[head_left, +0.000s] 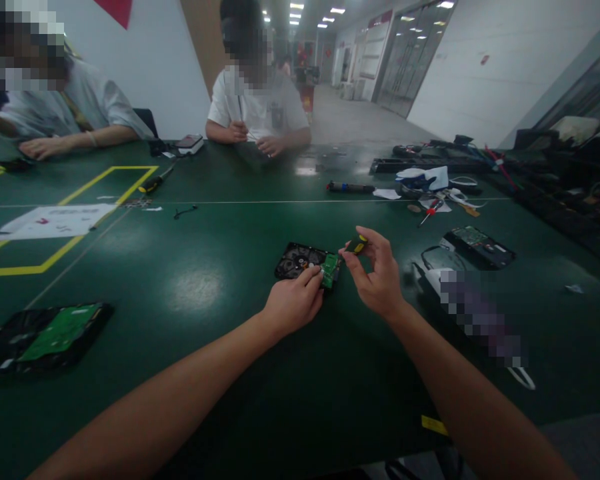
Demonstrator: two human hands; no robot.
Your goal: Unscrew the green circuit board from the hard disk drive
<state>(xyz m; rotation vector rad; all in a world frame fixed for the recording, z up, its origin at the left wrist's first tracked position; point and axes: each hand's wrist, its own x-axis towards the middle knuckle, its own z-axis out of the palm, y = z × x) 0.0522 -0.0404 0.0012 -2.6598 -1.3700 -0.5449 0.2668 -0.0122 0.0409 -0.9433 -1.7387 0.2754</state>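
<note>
My left hand (296, 300) steadies the drive (296, 261) on the table (220, 400) before me, gripped or merely pressed I can't tell, while my right hand (380, 280), pinching the screwdriver (357, 245) at its edge, should keep straight.

Open tabletop (195, 353) left, hard drive (481, 247) obstructing right

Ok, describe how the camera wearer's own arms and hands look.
The left hand and right hand wear no gloves. The left forearm and right forearm are bare: no sleeve, watch or bracelet shows. No ring can be made out.
</note>
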